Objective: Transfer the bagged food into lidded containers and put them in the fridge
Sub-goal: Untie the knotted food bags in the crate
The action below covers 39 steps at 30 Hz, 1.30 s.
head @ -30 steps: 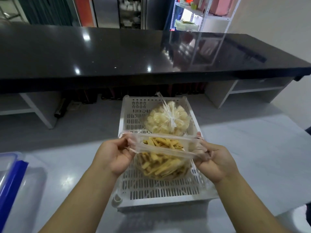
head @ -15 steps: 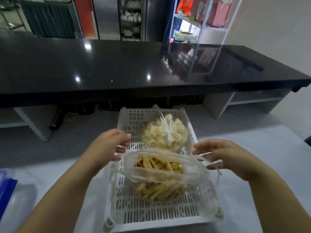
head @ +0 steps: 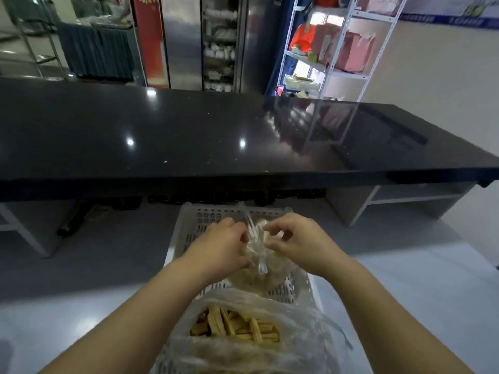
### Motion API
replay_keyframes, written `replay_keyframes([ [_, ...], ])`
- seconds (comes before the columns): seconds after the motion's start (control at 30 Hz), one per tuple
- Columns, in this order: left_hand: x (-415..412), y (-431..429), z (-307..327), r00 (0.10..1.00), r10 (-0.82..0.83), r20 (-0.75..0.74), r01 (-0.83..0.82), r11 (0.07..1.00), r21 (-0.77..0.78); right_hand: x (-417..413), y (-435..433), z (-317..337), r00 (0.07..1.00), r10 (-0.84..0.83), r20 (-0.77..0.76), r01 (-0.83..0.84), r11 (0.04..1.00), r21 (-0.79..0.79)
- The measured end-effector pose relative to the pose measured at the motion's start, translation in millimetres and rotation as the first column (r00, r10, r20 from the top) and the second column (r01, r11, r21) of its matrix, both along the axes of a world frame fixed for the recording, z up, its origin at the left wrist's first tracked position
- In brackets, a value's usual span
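Tied bag [head: 256, 276] sits in the far half of the white slotted crate [head: 186, 228], which stands on the grey counter [head: 81, 306]. Open bag [head: 237, 327] of yellow sticks is in the near half, mouth slack, right up against the tied one.

Handling, our read: thin clear film, soft, no shape of its own, slippery. The contents look like pale thin crisps, so light and brittle, and squeezing the body would crush them. We take hold at the neck only, at the knot [head: 255, 240], where the film is bunched and strongest. The tails [head: 247, 217] stick up past the knot and give us something to pull. The film probably tears before a tight knot gives, so we work it loose, no yanking.

Both hands are on that neck. Left hand [head: 221, 249]: fingers [head: 237, 236] curled in against the bunched film left of the knot. Right hand [head: 302, 247]: thumb and forefinger closed on the film at the right, other fingers bent. Contact is blurred, so we can't tell which strand each hand holds.

Look: round domed pouch, cloudy-clear, full of cream-coloured pieces, twisted shut on top. It has narrow translucent tails, one pointing up and away, one end hanging towards us.
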State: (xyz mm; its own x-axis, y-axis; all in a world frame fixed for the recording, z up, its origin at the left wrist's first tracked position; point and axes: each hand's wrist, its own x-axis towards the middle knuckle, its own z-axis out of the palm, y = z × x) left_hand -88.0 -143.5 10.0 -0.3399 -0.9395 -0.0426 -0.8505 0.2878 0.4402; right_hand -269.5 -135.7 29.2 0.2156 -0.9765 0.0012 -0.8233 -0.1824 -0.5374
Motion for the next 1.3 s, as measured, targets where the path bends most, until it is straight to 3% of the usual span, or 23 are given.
replay_keyframes([
  [0.13,-1.4,-3.3,-11.7,0.996,0.043,-0.078,-0.049,0.995,-0.086,7.6,-11.6,-13.8,0.979,0.112,-0.169,-0.115,0.993,-0.006],
  [0.23,0.1,-2.5,-18.3,0.986,0.069,-0.150,-0.087,0.989,-0.118,11.0,-14.1,-23.3,0.982,0.101,-0.159,-0.112,0.992,-0.061],
  [0.3,1.2,-1.1,-21.8,0.983,0.070,-0.169,-0.094,0.986,-0.139,13.0,-13.6,-27.6,0.996,0.073,-0.057,-0.078,0.993,-0.093],
  [0.4,2.5,2.7,-25.2,0.983,0.045,-0.178,-0.082,0.975,-0.206,11.5,-8.5,-27.0,0.961,-0.034,0.273,0.032,0.999,0.012],
  [0.5,7.8,7.7,-23.7,0.988,0.002,-0.155,-0.038,0.973,-0.227,4.4,-3.6,-22.2,0.820,-0.116,0.561,0.084,0.993,0.083],
  [0.6,17.8,13.6,-16.4,0.983,-0.037,-0.180,0.007,0.986,-0.165,-6.9,-1.5,-12.9,0.606,-0.143,0.783,0.170,0.984,0.048],
  [0.67,23.2,18.7,-10.1,0.970,-0.027,-0.241,0.000,0.993,-0.114,-13.6,-0.5,-7.3,0.513,-0.150,0.845,0.254,0.967,0.017],
  [0.73,25.0,21.8,-6.0,0.966,-0.008,-0.257,-0.016,0.996,-0.089,-14.7,1.5,-5.4,0.491,-0.139,0.860,0.285,0.959,-0.007],
  [0.83,23.4,24.5,-4.6,0.974,0.035,-0.224,-0.044,0.999,-0.033,-13.3,4.4,-3.9,0.433,-0.136,0.891,0.137,0.987,0.084],
  [0.9,20.6,26.1,-4.0,0.967,0.070,-0.244,-0.070,0.998,0.006,-16.1,5.6,-6.2,0.500,-0.139,0.855,0.028,0.989,0.144],
  [0.93,18.4,26.6,-3.0,0.965,0.079,-0.250,-0.079,0.997,0.011,-18.2,6.0,-9.0,0.587,-0.127,0.799,0.017,0.989,0.145],
  [1.0,13.4,26.4,-0.5,0.967,0.081,-0.241,-0.084,0.996,-0.003,-19.9,6.8,-15.9,0.803,-0.084,0.590,0.044,0.996,0.082],
  [1.07,9.2,23.4,0.2,0.979,0.073,-0.192,-0.078,0.997,-0.019,-15.7,7.3,-21.7,0.920,-0.020,0.392,0.009,1.000,0.030],
  [1.17,6.2,21.4,-2.3,0.984,0.069,-0.167,-0.071,0.997,-0.010,-3.0,5.9,-29.7,0.968,0.097,0.230,-0.101,0.995,0.008],
  [1.3,10.0,26.3,-4.0,0.970,0.093,-0.225,-0.105,0.994,-0.040,5.3,2.3,-35.6,0.983,0.175,0.062,-0.161,0.969,-0.185],
])
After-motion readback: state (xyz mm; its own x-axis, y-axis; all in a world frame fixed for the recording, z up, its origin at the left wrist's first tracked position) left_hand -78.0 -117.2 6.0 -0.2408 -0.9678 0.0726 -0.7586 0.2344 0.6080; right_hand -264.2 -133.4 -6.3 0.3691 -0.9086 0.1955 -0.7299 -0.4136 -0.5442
